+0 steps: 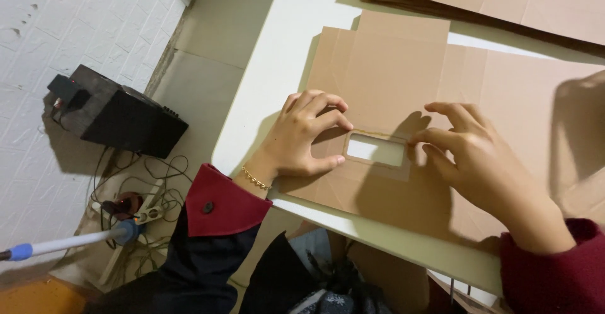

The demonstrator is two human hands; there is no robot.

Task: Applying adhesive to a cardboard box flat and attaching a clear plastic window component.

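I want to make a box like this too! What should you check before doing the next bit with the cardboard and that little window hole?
1. Cardboard sheet lies flat on the white table: ok.
2. Left hand presses beside the window hole: ok.
3. Right hand fingers touch the hole's right edge: ok.
4. Hole is fully punched out, table showing through: ok.
5. Sheet's near edge stays on the table: ok.
6. Fold lines already creased: cannot tell.
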